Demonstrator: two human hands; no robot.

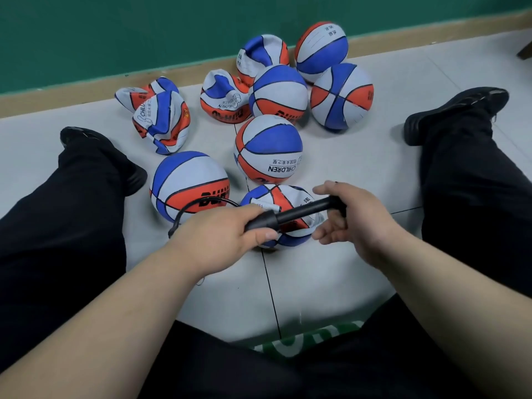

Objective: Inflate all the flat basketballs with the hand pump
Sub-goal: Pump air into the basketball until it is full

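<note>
I sit on the floor with legs spread. My left hand grips the barrel end of a black hand pump. My right hand holds the pump's T-handle between thumb and curled fingers. A thin black hose loops from the pump toward the left. Directly under the pump lies a flat red, white and blue basketball. A round ball sits to its left and another round ball behind it. Several crumpled flat balls lie further back, such as one flat ball at the left.
More balls cluster near the green wall and tan baseboard: a flat one, a round one, a round one. My legs in black trousers and shoes flank the pile on grey floor tiles.
</note>
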